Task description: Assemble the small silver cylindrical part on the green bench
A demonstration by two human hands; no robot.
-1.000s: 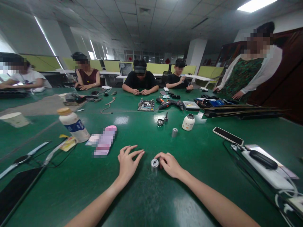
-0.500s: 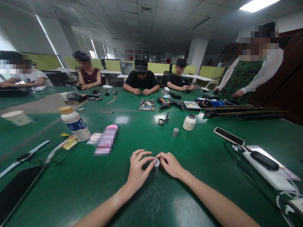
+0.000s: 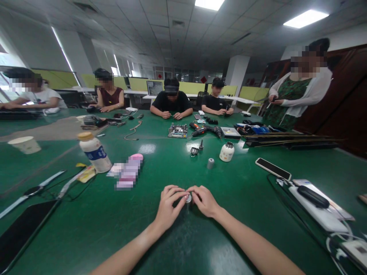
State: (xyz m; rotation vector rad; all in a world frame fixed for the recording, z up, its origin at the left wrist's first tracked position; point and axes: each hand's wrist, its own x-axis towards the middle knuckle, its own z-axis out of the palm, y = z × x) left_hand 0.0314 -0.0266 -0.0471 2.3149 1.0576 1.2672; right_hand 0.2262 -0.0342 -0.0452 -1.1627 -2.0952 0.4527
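A small silver metal cylinder (image 3: 188,199) stands upright on the green table between my hands. My left hand (image 3: 169,206) holds it from the left, thumb and fingertips bent in at its top rim. From the right, my right hand (image 3: 204,201) reaches in with curled fingers, its fingertips meeting over the top; they partly hide what is there. Farther off stands a second silver cylinder (image 3: 210,163). Beyond it are a small metal piece with a ring (image 3: 194,152), a dark upright fitting (image 3: 201,145) and an uncapped white bottle (image 3: 226,152).
To the left are a bottle with an orange cap (image 3: 96,154), a pink pouch (image 3: 130,172), a watch (image 3: 33,190) and a paper cup (image 3: 25,144). At right lie a phone (image 3: 273,169) and a power strip (image 3: 318,214) with cables. A circuit board (image 3: 177,130) and power drills (image 3: 206,130) lie ahead; co-workers sit beyond.
The view has tilted up a little. My right fingertips have closed in over the cylinder's top; my left hand keeps nearly the same pose. The standing person's hands have come up together.
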